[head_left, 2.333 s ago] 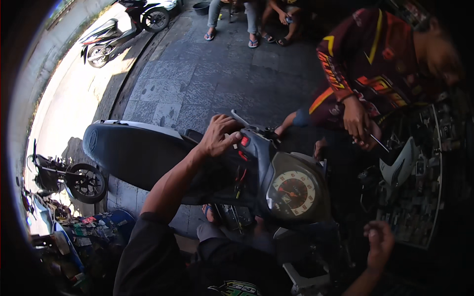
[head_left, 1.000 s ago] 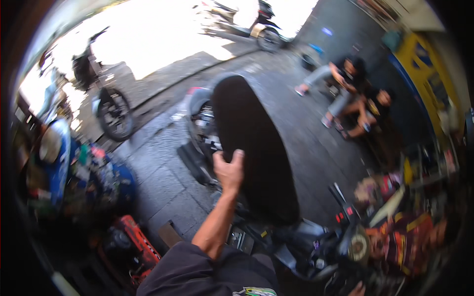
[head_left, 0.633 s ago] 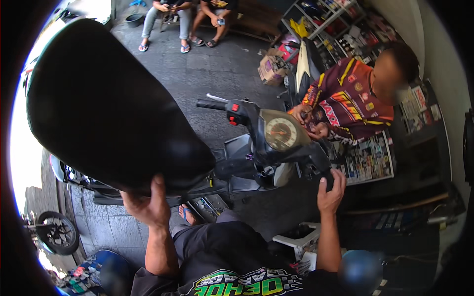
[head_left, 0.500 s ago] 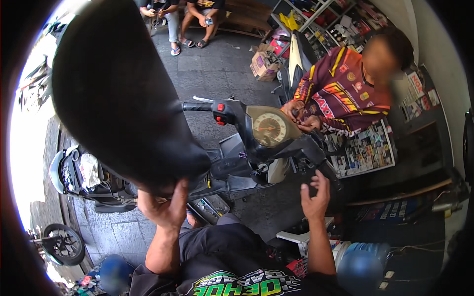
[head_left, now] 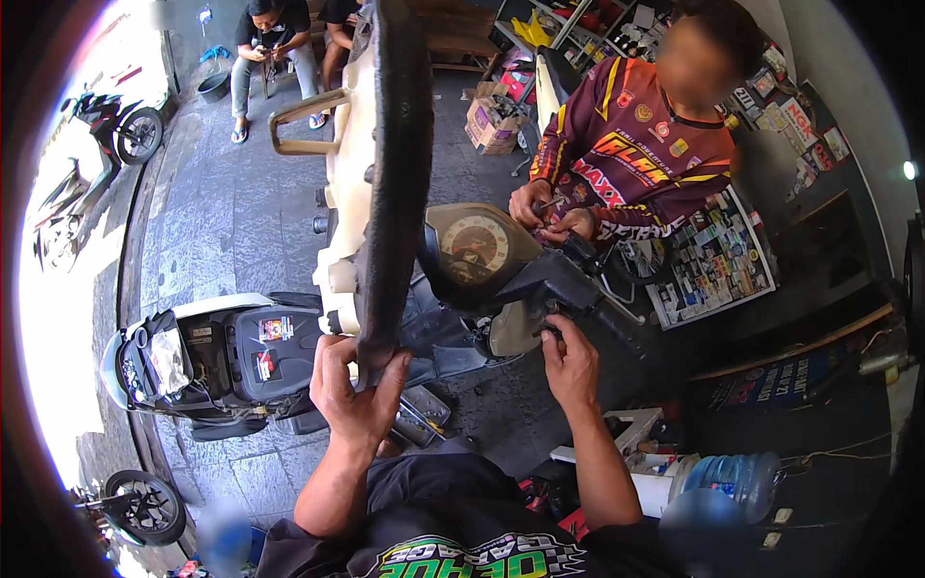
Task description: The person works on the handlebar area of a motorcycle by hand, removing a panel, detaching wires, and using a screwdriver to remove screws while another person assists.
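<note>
My left hand (head_left: 355, 395) grips the lower end of a black scooter seat (head_left: 400, 144). The seat stands on edge in the air, its cream underside with a grab-rail bracket facing left. Behind it is a scooter (head_left: 222, 371), its under-seat compartment exposed. My right hand (head_left: 571, 366) is at the underside of the handlebar (head_left: 578, 284), fingers curled and thumb close to the index finger; whatever lies between the fingertips is too small to make out. The speedometer (head_left: 474, 249) sits between the seat and a co-worker's hands (head_left: 554, 217), which work with a small dark object.
A metal tray with tools (head_left: 421, 414) lies on the floor beside the scooter. A parts case (head_left: 718, 260) stands behind the co-worker. Water jug (head_left: 737, 482), lower right. A cardboard box (head_left: 493, 120) and a seated person (head_left: 275, 48) are farther back. A wheel (head_left: 145, 506) is lower left.
The seat has turned edge-on and moved right, showing its underside and uncovering the scooter's rear. My right hand has moved left and up to the handlebar, its fingers closing.
</note>
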### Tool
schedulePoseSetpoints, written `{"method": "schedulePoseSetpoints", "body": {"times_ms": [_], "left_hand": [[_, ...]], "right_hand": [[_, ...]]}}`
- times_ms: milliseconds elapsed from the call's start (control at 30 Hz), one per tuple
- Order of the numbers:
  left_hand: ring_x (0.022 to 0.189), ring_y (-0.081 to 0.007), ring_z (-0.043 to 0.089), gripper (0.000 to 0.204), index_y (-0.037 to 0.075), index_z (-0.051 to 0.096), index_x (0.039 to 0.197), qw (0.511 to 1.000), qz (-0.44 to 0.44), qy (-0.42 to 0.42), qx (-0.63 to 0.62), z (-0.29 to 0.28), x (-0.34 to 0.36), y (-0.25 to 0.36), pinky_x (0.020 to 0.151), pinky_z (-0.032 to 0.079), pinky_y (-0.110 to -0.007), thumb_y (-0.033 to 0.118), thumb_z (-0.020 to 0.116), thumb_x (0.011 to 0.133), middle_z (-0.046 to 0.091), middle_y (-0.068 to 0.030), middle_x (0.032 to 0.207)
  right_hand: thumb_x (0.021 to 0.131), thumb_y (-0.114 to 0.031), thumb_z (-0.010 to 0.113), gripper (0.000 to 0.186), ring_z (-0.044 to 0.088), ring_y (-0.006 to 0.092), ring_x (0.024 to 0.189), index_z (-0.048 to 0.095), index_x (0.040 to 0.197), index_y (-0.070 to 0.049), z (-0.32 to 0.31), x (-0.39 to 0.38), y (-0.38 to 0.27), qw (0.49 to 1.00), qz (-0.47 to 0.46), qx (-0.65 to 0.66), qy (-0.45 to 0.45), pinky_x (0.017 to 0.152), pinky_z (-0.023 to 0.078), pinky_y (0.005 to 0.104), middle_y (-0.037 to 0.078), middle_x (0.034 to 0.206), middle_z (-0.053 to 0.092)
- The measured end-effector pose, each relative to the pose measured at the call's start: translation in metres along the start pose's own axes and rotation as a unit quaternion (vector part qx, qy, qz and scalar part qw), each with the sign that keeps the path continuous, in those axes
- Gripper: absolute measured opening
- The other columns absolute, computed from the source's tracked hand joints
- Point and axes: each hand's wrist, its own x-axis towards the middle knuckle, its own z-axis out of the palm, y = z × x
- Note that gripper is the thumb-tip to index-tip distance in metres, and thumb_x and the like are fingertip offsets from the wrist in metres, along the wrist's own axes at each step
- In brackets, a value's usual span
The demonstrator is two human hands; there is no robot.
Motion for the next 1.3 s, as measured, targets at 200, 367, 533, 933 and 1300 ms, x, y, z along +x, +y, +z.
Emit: {"method": "schedulePoseSetpoints", "body": {"times_ms": [200,367,533,933,1300], "left_hand": [[0.073,-0.0278,0.061,0.038,0.002,0.058,0.093,0.999,-0.020,-0.030,-0.006,0.018,-0.005,0.007,0.067,0.049,-0.037,0.005,0.088,0.070,0.059,-0.0124,0.084],[0.074,-0.0266,0.061,0.036,0.002,0.058,0.093,1.000,-0.018,-0.014,-0.008,0.022,-0.011,0.005,0.068,0.049,-0.036,0.001,0.085,0.069,0.059,-0.0122,0.085],[0.075,-0.0280,0.061,0.036,0.002,0.057,0.094,1.000,-0.011,-0.028,0.001,0.022,-0.007,0.005,0.069,0.049,-0.036,0.002,0.085,0.070,0.059,-0.0126,0.085],[0.086,-0.0300,0.058,0.041,0.001,0.054,0.101,0.999,0.009,-0.022,-0.036,0.043,-0.023,-0.001,0.078,0.047,-0.040,0.003,0.081,0.070,0.056,-0.0156,0.094],[0.081,-0.0213,0.062,0.018,-0.003,0.066,0.097,0.922,-0.254,-0.200,-0.214,0.136,-0.071,0.049,0.077,0.050,-0.033,0.015,0.063,0.094,0.067,-0.0103,0.089]], "right_hand": [[0.096,-0.006,0.062,0.024,0.068,0.0197,0.076,0.065,0.119,-0.002,0.021,-0.015,0.026,0.990,0.032,0.126,0.056,0.068,0.054,0.0328,0.013,0.100,0.070],[0.097,-0.006,0.061,0.025,0.071,0.0168,0.080,0.063,0.121,0.000,0.023,-0.020,0.038,0.988,0.031,0.138,0.055,0.071,0.054,0.0297,0.011,0.097,0.071],[0.095,-0.005,0.064,0.027,0.071,0.0219,0.087,0.063,0.122,0.000,0.010,-0.017,0.029,0.992,-0.028,0.124,0.022,0.075,0.054,0.0333,0.015,0.102,0.070],[0.093,0.000,0.063,0.023,0.070,0.0359,0.096,0.066,0.115,-0.001,0.009,-0.013,0.031,0.992,-0.041,0.112,0.043,0.082,0.056,0.0397,0.018,0.106,0.070],[0.092,-0.011,0.072,0.033,0.070,0.0234,0.091,0.060,0.120,0.000,0.032,-0.028,0.043,0.961,0.059,0.267,0.029,0.077,0.054,0.0333,0.015,0.105,0.069]]}}
